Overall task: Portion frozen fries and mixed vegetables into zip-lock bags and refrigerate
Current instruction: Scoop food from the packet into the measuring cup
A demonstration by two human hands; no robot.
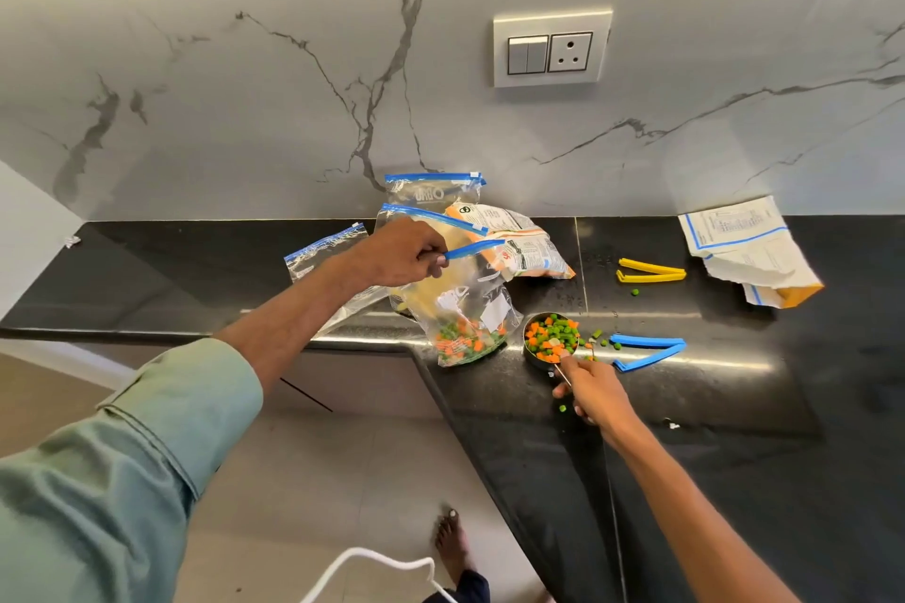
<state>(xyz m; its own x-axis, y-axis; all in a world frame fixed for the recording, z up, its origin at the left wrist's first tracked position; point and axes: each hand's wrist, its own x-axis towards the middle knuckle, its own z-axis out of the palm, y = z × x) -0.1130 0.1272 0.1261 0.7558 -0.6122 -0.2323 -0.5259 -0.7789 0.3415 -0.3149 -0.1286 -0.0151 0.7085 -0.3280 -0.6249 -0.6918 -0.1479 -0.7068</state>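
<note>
Left hand: the left hand (401, 255) reaches from a green sleeve (147, 446); thumb and curled fingers pinch the blue zip strip of the front zip-lock bag (482, 304) and hold its mouth up.
Right hand: the right hand (592, 389) grips the thin handle of a metal measuring cup (534, 357), fingers closed around it.
Measuring cup: it sits low at the counter, just right of the front bag, heaped with peas and carrot cubes (551, 335).
Front bag: it stands on the black counter (734, 406) near the inner corner of the edge, with a layer of mixed vegetables (460, 340) in its bottom.
Second bag: a zip-lock bag (416, 299) just behind holds pale yellow pieces, probably fries.
Third bag: a zip-lock bag (431, 191) leans upright against the marble wall (245, 88); I cannot tell what is in it.
Flat bag: an empty zip-lock bag (323, 255) lies to the left, partly under the left forearm.
Vegetable packet: an orange-and-white packet (524, 250) lies behind the bags.
Clips: a blue sealing clip (646, 350) lies open just right of the cup; a yellow clip (651, 270) lies farther back.
Strays: loose peas (635, 292) dot the counter.
Far right: a torn white packet (744, 250) lies by the wall.
</note>
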